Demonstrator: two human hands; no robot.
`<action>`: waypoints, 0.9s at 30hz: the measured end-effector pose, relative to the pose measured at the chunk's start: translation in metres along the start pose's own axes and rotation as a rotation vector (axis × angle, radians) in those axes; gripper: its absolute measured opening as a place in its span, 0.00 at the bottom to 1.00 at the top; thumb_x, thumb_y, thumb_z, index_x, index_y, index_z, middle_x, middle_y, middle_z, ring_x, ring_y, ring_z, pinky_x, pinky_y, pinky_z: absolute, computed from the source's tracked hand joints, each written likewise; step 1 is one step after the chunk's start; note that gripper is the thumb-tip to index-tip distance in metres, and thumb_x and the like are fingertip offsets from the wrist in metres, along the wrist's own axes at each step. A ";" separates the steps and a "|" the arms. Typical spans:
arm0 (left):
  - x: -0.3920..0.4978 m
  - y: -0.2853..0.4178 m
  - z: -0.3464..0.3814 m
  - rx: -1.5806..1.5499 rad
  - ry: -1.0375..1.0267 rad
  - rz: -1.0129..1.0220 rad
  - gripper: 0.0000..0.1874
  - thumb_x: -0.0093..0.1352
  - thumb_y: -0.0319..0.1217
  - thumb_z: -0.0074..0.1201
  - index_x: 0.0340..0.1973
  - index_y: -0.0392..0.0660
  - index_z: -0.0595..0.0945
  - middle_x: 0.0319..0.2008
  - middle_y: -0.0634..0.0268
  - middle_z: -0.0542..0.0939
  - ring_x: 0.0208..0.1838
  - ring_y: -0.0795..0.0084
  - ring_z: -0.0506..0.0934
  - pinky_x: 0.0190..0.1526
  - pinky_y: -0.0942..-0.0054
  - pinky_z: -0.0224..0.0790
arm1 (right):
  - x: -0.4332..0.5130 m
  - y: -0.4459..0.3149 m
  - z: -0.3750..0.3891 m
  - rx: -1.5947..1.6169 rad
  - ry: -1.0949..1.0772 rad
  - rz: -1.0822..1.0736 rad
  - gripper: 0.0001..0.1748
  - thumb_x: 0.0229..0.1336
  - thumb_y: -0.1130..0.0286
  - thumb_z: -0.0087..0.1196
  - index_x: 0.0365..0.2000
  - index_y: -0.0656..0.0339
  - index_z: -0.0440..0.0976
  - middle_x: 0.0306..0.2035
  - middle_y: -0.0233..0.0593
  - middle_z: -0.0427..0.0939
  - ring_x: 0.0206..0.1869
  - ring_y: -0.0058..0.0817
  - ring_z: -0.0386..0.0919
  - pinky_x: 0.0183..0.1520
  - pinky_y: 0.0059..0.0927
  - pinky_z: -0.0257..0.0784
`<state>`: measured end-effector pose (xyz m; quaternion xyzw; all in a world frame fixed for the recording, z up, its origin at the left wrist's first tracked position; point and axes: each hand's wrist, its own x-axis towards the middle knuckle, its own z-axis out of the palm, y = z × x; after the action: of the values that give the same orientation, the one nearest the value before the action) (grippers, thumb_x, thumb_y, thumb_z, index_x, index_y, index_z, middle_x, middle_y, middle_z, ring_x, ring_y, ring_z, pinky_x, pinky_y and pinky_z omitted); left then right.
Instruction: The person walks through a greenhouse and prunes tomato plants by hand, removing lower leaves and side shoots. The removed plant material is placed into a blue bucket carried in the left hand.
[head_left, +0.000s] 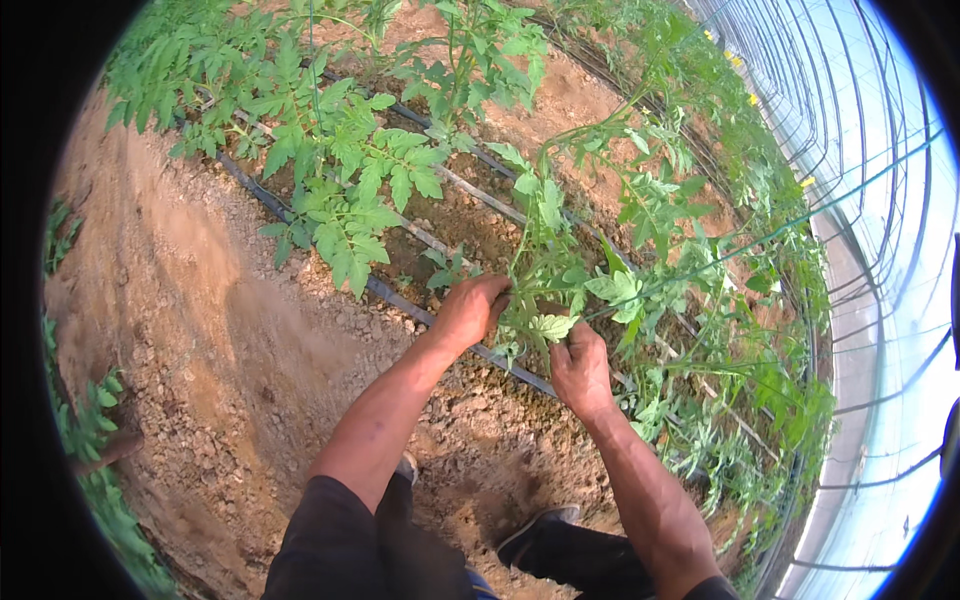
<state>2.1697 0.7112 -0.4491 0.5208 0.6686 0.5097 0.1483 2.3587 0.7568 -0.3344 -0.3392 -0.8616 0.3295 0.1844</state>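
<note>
A leafy tomato plant (551, 210) stands before me, its lower stems between my two hands. My left hand (466, 313) reaches in from the left with bent fingers at the stems; leaves cover its fingertips. On the plant's right side, my right hand (583, 367) has its thumb and fingers closed where a green twine (757, 244) comes down to the plant. The twine runs taut up to the upper right. A pale leaf (553, 325) sticks out between the hands and partly hides what the fingers grip.
Black drip hoses (397, 300) and pale strips (480, 196) run along the row. Other tomato plants (352, 180) grow to the left and behind. A dirt path (247, 360) lies at left. At right curves the greenhouse film wall (874, 360) with metal hoops. My shoe (536, 529) stands below.
</note>
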 end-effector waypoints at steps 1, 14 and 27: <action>-0.001 -0.002 0.000 0.001 0.014 0.005 0.08 0.71 0.24 0.62 0.45 0.36 0.84 0.38 0.45 0.84 0.44 0.39 0.83 0.44 0.47 0.74 | 0.006 -0.022 -0.001 0.065 0.059 -0.064 0.14 0.78 0.72 0.51 0.56 0.65 0.79 0.47 0.48 0.87 0.42 0.33 0.83 0.49 0.35 0.78; -0.003 -0.106 -0.027 -0.587 0.058 -0.172 0.16 0.78 0.30 0.56 0.59 0.38 0.81 0.50 0.63 0.86 0.47 0.69 0.82 0.48 0.68 0.75 | -0.203 -0.058 -0.166 -0.133 -0.220 -0.003 0.26 0.76 0.60 0.54 0.67 0.61 0.68 0.57 0.55 0.77 0.54 0.56 0.81 0.56 0.52 0.80; -0.174 0.024 -0.090 -0.283 -0.357 -0.833 0.08 0.77 0.28 0.56 0.50 0.44 0.79 0.39 0.63 0.84 0.36 0.69 0.85 0.33 0.67 0.81 | -0.407 0.020 -0.434 -0.394 0.789 0.471 0.39 0.68 0.52 0.64 0.70 0.63 0.66 0.63 0.55 0.76 0.58 0.45 0.83 0.62 0.47 0.78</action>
<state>2.1895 0.5146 -0.4479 0.2622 0.7085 0.3955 0.5223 2.8887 0.6722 -0.0764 -0.6518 -0.6721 0.0398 0.3492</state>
